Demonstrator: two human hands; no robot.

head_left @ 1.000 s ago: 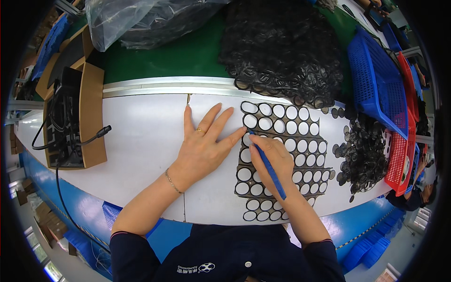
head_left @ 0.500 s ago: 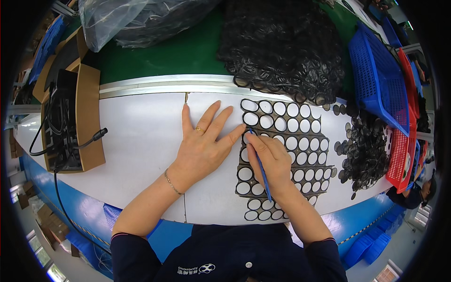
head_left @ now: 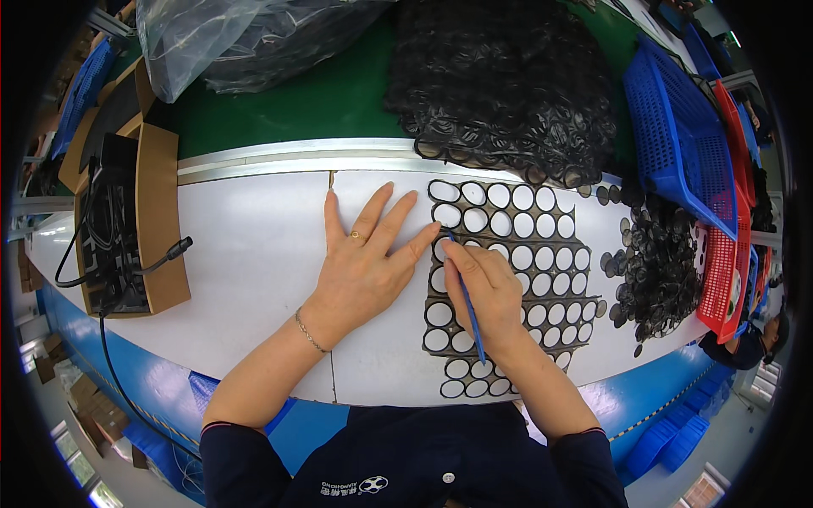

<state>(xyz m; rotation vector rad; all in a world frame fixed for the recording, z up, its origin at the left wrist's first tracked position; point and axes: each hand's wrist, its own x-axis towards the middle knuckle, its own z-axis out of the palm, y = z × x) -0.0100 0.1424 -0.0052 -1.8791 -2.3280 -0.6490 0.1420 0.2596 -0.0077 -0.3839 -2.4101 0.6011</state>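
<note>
My left hand [head_left: 364, 258] lies flat on the white tabletop [head_left: 254, 245], fingers spread, its thumb against the left edge of the perforated dark sheets. These sheets [head_left: 538, 265] lie in several strips, with rows of round holes that show white through them and black rims around many holes. My right hand [head_left: 487, 292] is closed around a slim blue pen-like tool [head_left: 472, 317]. Its tip meets the sheet close to my left thumb, by the upper left holes. The right hand covers part of the middle rows.
Loose black discs [head_left: 656, 279] are heaped at the right. Behind the metal rail [head_left: 296, 161] lies a big stack of black sheets [head_left: 504, 85] beside a clear plastic bag [head_left: 254, 38]. Blue [head_left: 677, 135] and red baskets [head_left: 724, 279] stand right; a cardboard box [head_left: 165, 229] with cables stands left.
Both hands stay almost in place, the tool's tip still by the left thumb. The whole view has shifted slightly.
</note>
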